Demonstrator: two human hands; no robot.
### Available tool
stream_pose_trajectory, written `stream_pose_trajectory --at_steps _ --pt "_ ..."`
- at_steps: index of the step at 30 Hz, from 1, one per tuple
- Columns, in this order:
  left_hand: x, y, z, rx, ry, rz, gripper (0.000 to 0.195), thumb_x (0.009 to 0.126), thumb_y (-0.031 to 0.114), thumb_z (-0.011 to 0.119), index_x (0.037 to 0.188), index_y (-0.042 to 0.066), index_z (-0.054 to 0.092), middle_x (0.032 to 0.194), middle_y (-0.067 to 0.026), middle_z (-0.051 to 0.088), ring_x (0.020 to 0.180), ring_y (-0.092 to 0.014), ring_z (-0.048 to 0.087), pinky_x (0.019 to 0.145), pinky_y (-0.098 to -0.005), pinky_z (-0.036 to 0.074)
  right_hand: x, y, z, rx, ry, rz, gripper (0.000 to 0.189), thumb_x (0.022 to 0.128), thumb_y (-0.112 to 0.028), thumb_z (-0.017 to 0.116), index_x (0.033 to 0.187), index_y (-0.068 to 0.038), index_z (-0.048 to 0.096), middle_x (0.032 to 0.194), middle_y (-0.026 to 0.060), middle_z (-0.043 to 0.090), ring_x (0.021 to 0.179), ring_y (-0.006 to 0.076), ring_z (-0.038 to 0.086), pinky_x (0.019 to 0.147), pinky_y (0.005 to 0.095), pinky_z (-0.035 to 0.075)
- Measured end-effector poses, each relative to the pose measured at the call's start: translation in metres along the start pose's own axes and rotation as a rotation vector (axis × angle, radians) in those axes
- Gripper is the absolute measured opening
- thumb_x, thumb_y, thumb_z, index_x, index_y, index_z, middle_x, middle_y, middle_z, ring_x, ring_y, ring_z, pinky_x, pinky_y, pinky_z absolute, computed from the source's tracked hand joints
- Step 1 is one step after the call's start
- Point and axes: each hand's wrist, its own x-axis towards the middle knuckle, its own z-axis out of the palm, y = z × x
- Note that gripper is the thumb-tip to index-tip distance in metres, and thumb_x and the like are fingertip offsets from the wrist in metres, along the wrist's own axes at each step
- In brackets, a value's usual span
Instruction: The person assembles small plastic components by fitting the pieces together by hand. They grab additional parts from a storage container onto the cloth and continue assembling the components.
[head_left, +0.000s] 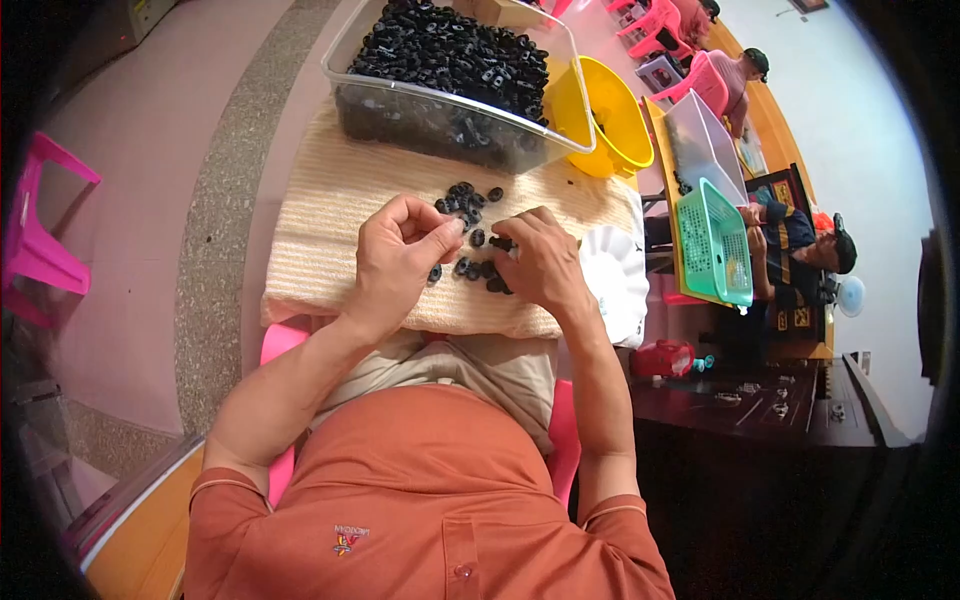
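Several small black oval parts (477, 238) lie loose on a striped yellow and white towel (322, 247) that covers the table. My left hand (409, 259) is over the towel, thumb and fingertips brought together at the left edge of the parts; whether a part is between them cannot be seen. One black part lies just below its thumb. My right hand (540, 259) curves down over more black parts at the right, with its fingertips touching or very near them. Its palm side is hidden, so a hold on a part cannot be made out.
Behind the loose parts stands a clear plastic bin (450, 94) full of black parts, beside a yellow basin (615, 120). A white fluted dish (615, 285) is right of my right hand. Further right, a person (795, 240) sits at another table with a green basket (712, 247).
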Motion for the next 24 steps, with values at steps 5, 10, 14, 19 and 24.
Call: stream_pose_trajectory --at_steps 5,10,14,19,24 --pt "-0.003 -0.012 -0.001 0.199 -0.148 -0.001 0.020 0.097 0.009 0.072 0.113 -0.001 0.065 0.101 -0.0051 0.072 0.091 -0.010 0.067 0.082 -0.0252 0.057 -0.009 -0.007 -0.002 0.288 0.381 -0.152 0.034 0.076 -0.005 0.080 0.109 -0.006 0.072 0.101 0.0124 0.071 0.093 0.0310 0.070 0.074 0.0393 0.058" --pt "-0.007 -0.018 0.004 0.152 -0.231 -0.032 0.028 0.100 0.013 0.069 0.123 -0.002 0.065 0.105 -0.0065 0.072 0.095 -0.012 0.069 0.087 -0.0284 0.058 -0.017 -0.029 -0.004 0.473 0.446 -0.154 0.029 0.079 -0.001 0.081 0.106 -0.005 0.071 0.098 0.0139 0.071 0.079 0.0282 0.073 0.065 0.0352 0.057" --pt "-0.008 -0.012 0.004 0.099 -0.243 -0.130 0.025 0.100 0.014 0.070 0.118 -0.002 0.067 0.102 -0.0062 0.073 0.091 -0.012 0.070 0.086 -0.0286 0.059 -0.020 -0.030 0.004 0.571 0.478 -0.177 0.022 0.081 0.006 0.077 0.100 -0.003 0.070 0.092 0.0123 0.071 0.080 0.0263 0.072 0.066 0.0332 0.057" --pt "-0.009 -0.011 0.004 0.028 -0.217 -0.198 0.022 0.099 0.015 0.070 0.115 -0.001 0.069 0.099 -0.0058 0.073 0.089 -0.012 0.070 0.084 -0.0279 0.060 -0.025 -0.031 0.006 0.716 0.388 -0.121 0.028 0.080 0.009 0.075 0.105 -0.001 0.069 0.102 0.0127 0.071 0.084 0.0218 0.073 0.069 0.0313 0.059" --pt "-0.007 -0.007 0.003 0.064 -0.275 -0.217 0.019 0.099 0.017 0.071 0.110 0.001 0.071 0.098 -0.0039 0.073 0.088 -0.010 0.069 0.080 -0.0266 0.059 -0.030 -0.039 0.001 0.751 0.361 -0.115 0.041 0.078 0.010 0.076 0.116 -0.001 0.065 0.111 0.0137 0.069 0.087 0.0231 0.073 0.071 0.0321 0.060"
